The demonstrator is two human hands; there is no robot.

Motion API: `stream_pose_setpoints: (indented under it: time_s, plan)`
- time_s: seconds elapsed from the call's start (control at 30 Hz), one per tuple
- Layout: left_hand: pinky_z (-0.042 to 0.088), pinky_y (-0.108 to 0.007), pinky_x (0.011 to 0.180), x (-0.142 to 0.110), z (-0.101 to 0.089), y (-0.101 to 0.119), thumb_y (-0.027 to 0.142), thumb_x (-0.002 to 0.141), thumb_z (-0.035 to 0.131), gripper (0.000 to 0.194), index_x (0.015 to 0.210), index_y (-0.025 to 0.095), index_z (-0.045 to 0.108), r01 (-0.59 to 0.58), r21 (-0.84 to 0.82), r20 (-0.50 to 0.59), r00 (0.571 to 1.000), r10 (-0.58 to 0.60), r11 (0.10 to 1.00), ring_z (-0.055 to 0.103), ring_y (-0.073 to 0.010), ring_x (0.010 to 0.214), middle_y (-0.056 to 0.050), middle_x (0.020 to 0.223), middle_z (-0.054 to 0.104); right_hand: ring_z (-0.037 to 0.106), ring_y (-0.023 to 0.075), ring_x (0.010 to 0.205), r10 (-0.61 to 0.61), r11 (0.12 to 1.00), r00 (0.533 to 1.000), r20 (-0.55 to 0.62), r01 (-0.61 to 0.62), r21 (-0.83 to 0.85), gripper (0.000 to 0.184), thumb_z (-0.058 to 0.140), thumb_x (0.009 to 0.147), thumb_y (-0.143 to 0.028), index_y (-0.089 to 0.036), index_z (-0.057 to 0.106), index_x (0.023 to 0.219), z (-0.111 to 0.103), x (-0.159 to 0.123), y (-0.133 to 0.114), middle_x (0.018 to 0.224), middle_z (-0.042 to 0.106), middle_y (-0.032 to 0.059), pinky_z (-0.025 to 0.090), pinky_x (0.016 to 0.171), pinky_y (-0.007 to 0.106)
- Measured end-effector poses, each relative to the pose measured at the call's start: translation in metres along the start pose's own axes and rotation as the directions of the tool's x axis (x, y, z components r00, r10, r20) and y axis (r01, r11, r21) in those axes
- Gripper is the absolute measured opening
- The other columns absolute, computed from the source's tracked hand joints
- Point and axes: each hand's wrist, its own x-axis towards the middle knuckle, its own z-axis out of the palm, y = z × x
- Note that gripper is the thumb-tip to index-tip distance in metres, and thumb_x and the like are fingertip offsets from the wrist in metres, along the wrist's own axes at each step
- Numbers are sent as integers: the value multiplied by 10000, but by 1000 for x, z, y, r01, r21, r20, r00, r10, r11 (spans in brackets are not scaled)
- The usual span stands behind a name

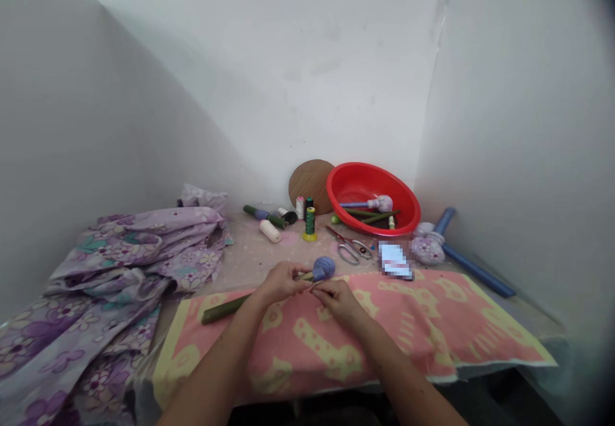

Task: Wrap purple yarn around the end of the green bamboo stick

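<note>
My left hand (281, 283) is closed around a green stick (225, 309) that carries a blue cloth-wrapped ball (323, 268) at its far end. My right hand (339, 298) pinches at the stick just below the ball; what its fingertips grip is too small to make out. Both hands rest over a pink and yellow towel (432, 330) spread on the table.
A red basin (373, 190) holding sticks and a wrapped ball stands at the back. Scissors (350, 245), thread spools (310, 222), a purple floral fabric pile (120, 266), a floral ball (427, 248) and a blue rod (475, 272) lie around. Walls close in on three sides.
</note>
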Motion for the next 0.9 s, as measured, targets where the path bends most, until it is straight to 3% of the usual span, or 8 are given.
stream_pose_setpoints:
  time_s: [0.37,0.6,0.9]
  plan:
    - [327,-191,539,-5,4,2,412,649,511,351,967,291,597,53,421,-144,990,9,906,556,-146,690,11,772,644,521,124,603,-44,963,996,-77,22,-268,200,431,768,-228,-166,618,733,3,-4,5,676,617,38,347,561,208]
    - [359,-246,648,-10,7,9,376,672,485,316,950,288,608,102,511,-125,991,-43,853,559,-203,819,-26,861,648,512,120,588,-96,927,991,-91,55,-371,180,419,770,-209,-164,586,721,3,-5,2,657,600,33,336,548,203]
    - [376,-258,626,-18,7,19,426,707,419,317,907,291,625,43,635,-51,999,-14,771,574,-217,795,-46,827,653,486,118,623,-161,876,979,-128,82,-476,240,408,806,-275,-166,597,706,2,-2,3,643,534,33,330,566,210]
